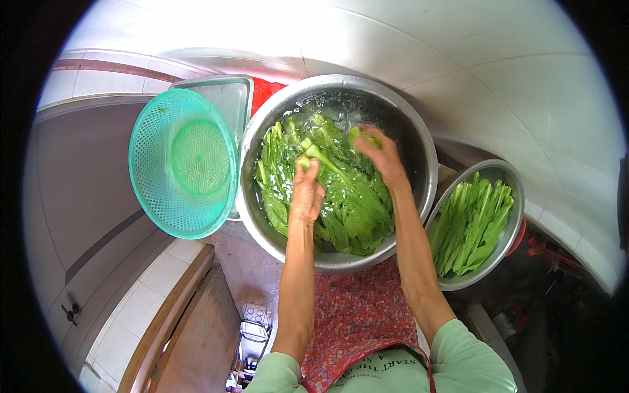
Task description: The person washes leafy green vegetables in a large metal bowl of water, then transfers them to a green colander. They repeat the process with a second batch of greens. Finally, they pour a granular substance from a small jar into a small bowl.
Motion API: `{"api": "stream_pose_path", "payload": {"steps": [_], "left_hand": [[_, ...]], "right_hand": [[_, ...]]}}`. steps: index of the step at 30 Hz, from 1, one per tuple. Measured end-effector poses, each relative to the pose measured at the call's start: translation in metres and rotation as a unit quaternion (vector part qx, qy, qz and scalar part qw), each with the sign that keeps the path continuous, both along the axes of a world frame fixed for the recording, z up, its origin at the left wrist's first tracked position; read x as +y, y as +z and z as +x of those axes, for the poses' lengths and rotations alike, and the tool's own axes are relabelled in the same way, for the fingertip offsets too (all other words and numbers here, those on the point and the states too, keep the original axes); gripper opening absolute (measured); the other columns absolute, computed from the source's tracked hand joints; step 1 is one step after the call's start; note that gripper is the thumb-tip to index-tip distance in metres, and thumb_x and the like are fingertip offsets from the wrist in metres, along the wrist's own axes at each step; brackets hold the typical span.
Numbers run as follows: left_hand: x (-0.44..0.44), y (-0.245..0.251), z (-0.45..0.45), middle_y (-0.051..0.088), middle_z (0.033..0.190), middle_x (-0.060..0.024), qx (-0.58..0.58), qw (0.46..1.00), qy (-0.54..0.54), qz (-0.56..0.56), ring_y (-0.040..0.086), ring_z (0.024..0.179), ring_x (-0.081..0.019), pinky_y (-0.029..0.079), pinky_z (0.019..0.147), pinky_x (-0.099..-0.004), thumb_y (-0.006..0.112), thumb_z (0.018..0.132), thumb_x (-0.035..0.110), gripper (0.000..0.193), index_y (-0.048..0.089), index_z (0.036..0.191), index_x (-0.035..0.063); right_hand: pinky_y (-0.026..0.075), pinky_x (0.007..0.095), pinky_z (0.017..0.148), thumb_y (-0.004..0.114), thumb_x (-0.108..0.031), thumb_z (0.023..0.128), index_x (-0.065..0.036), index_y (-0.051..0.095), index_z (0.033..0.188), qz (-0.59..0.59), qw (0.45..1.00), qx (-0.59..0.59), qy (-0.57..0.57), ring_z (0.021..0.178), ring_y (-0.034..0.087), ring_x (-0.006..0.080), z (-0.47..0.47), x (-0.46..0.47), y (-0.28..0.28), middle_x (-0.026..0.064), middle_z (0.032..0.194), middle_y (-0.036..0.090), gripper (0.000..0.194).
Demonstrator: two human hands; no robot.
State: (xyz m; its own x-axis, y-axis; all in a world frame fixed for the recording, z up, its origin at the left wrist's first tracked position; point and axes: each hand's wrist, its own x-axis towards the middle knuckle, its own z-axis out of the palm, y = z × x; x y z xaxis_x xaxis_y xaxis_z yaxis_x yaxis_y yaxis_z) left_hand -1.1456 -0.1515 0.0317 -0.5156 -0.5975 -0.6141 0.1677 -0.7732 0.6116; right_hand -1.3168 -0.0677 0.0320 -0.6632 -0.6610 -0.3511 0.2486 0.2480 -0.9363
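Before me a large round metal basin [339, 265] holds water and many leafy green vegetables [354, 211]. My left hand [307, 191] grips the pale stem end of a leafy green [324, 156], whose broad leaves spread down to the right over the pile. Over the basin's right half, my right hand [383, 154] is blurred, with a piece of green [362, 137] between its thumb and fingers. Both hands are just above the water, and the lower leaves are partly hidden under it.
A green plastic colander [199, 157] stands tilted left of the basin, over a metal tray [216, 91]. To the right, a smaller metal basin [516, 206] contains long leafy greens [471, 223]. A tiled wall [491, 88] rises behind. A wooden door [201, 334] is at lower left.
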Motion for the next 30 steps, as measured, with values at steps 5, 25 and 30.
{"api": "stream_pose_path", "payload": {"steps": [5,25,30], "left_hand": [[-0.021,-0.001,-0.005,0.07,0.107,0.0013,-0.112,0.982,-0.137,-0.064,0.055,0.085,-0.0038,0.042,0.063,-0.0175,0.066,0.094,0.018,0.029,0.065,0.123,0.016],[-0.004,0.021,-0.018,0.057,0.062,-0.0006,-0.313,0.91,-0.058,-0.266,0.051,0.053,-0.0073,0.043,0.047,-0.0266,0.082,0.075,0.043,0.052,0.067,0.104,0.0019],[-0.012,0.001,-0.044,0.057,0.053,-0.0038,-0.462,0.759,-0.204,-0.411,0.051,0.044,-0.0134,0.045,0.041,-0.0316,0.082,0.075,0.036,0.043,0.067,0.087,-0.0018]], "right_hand": [[0.05,0.0307,0.081,0.077,-0.027,0.078,-0.001,0.07,0.109,0.06,0.992,0.023,0.108,0.086,0.064,0.0161,0.002,-0.013,0.0,0.0099,0.093,0.07,0.041],[0.05,0.0418,0.089,0.08,-0.035,0.075,0.002,0.061,0.117,0.36,0.912,0.172,-0.097,0.102,0.065,0.0347,0.008,0.023,0.015,0.0244,0.107,0.067,0.059],[0.05,0.0446,0.087,0.078,-0.027,0.073,0.001,0.063,0.112,0.457,0.873,0.159,-0.061,0.092,0.067,0.0396,0.018,0.005,-0.009,0.0242,0.102,0.068,0.051]]}}
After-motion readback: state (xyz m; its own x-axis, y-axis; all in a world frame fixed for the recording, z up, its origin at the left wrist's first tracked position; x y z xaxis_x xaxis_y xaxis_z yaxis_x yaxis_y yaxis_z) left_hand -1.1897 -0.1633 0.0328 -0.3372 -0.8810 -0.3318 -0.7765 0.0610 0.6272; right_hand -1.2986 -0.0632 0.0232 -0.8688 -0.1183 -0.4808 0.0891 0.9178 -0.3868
